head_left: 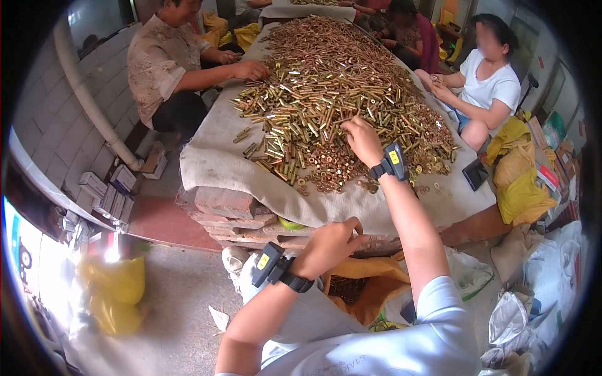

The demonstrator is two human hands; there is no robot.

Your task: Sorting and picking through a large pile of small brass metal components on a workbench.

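A large pile of brass-coloured metal tubes and slim rods (351,94) covers the cloth-topped table (219,150) before me. Small ring-like pieces, like nuts and washers (332,169), lie heaped at its near edge. My right hand (365,143) reaches over the near part of the pile, its fingers drawn together at the tubes; what they pinch is too small to make out. Lower down, in front of the table edge and above my lap, my left hand (331,246) hangs with fingers apart, and nothing shows in it. Both wrists wear dark strapped devices.
One person (169,69) sits at the left with a hand on the pile; another (480,81) sits at the right, with more people beyond. A dark flat box (475,175) lies on the table's right corner. Below stands an open orange sack (370,288); yellow bags (520,175) lie right.
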